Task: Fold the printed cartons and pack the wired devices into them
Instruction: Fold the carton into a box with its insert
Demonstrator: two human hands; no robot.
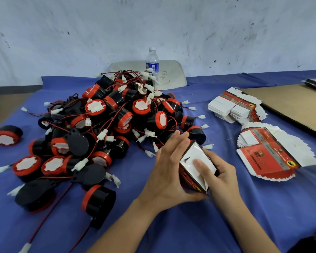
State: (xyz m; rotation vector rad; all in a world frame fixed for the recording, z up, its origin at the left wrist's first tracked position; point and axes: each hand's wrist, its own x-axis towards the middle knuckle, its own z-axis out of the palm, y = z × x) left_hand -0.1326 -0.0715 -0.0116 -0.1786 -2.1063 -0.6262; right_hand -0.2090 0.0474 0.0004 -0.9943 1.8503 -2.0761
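Observation:
A red printed carton [191,177], partly folded with its white flaps showing, is held over the blue cloth between both hands. My right hand [220,175] grips it from the right, the thumb pressing on a white flap. My left hand [169,168] lies against its left side with straight fingers, its thumb under the carton's bottom edge. A big heap of black-and-red round wired devices [106,123] with white plugs lies to the left. Two fanned stacks of flat cartons lie at the right, one near [270,157] and one farther back [235,106].
A blue cloth [190,225] covers the table. A water bottle [152,63] stands behind the heap, in front of a white board. Brown cardboard [295,105] lies at the far right. One device [6,135] sits alone at the left edge.

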